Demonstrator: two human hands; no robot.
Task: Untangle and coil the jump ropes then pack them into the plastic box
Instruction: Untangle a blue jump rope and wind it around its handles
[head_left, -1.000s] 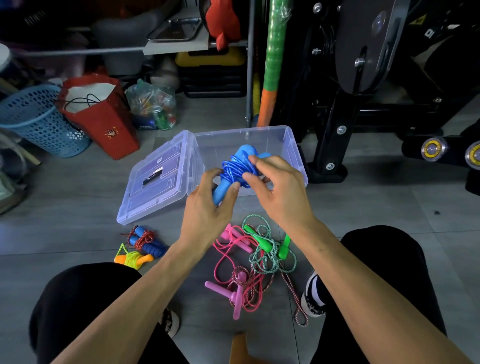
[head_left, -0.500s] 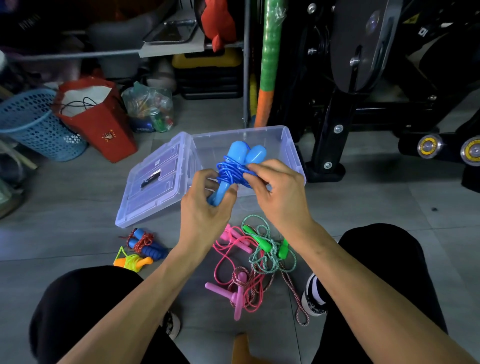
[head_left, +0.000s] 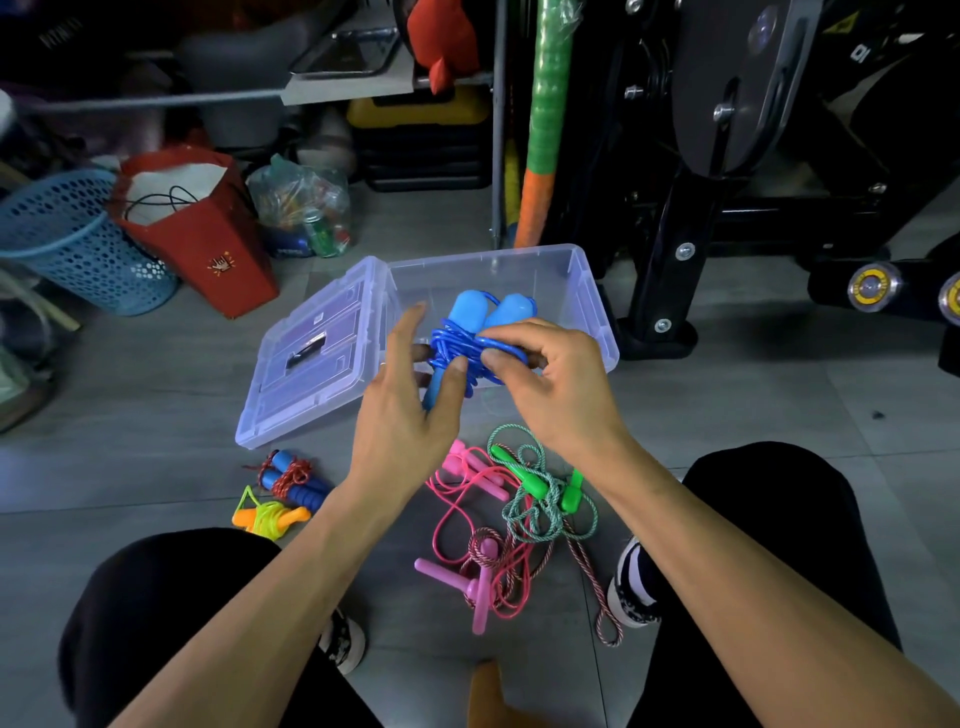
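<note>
I hold a blue jump rope (head_left: 470, 330), its cord wound round two light-blue handles, just above the open clear plastic box (head_left: 589, 291). My left hand (head_left: 405, 436) holds the handles' lower end between thumb and fingers, index finger raised. My right hand (head_left: 561, 384) pinches the blue cord at the bundle's right side. On the floor below lie tangled pink ropes (head_left: 467, 525) and a green-handled rope (head_left: 535, 493). To the left lie a coiled blue-handled red rope (head_left: 291, 478) and a coiled orange-handled yellow rope (head_left: 267, 517).
The box's lid (head_left: 311, 364) lies open to its left. A blue basket (head_left: 67, 244), a red paper bag (head_left: 208, 244) and a plastic bag (head_left: 306, 208) stand at the back left. A black exercise machine (head_left: 675, 260) stands right behind the box. My knees flank the ropes.
The blue bundle has turned more upright, with both handle tops now pointing up. My left index finger has lifted off it. My right hand has kept working the cord.
</note>
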